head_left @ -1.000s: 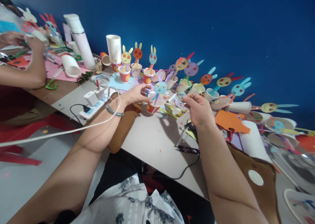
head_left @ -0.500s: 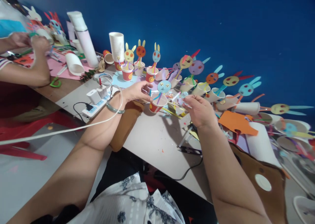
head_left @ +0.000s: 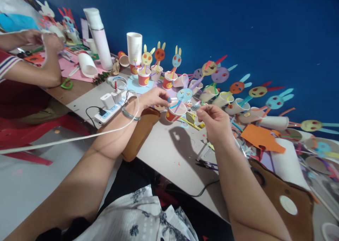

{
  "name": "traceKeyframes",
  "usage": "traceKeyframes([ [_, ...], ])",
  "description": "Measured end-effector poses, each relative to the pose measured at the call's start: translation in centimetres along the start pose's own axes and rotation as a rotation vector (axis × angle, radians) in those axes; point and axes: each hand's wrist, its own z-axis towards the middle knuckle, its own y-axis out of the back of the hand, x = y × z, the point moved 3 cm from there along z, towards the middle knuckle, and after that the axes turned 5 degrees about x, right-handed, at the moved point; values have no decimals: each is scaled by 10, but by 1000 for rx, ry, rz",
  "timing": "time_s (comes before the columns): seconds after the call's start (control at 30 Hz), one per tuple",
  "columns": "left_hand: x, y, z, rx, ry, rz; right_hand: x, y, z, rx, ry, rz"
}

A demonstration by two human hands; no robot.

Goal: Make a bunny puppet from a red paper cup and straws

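Observation:
A red and white paper cup holds a purple-eared figure with a round light-blue face on a coloured stem. My left hand is at the cup's left side, its thumb and fingertips pinched on a small blue strip that comes from the figure. My right hand is to the right of the cup, apart from it, with thumb and forefinger pressed together. A small pale piece shows at those fingertips, too small to make out.
Cups with paper rabbit figures line the wall. A power strip and white cable lie left, near a brown case. Orange paper and a brown bag are right. A person's arm reaches in at far left.
The view has shifted, moving the scene rightward in the frame. My left fingers have closed together beside the cup. The light-blue piece at my right fingertips shows less.

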Motion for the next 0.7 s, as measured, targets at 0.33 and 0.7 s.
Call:
traceKeyframes([
  [0.33,-3,5,-1,40,-65,-14,11,-55,23,132,-96,6],
  [0.7,-4,10,-2,42,-107,121,9,-72,39,113,-86,-45],
])
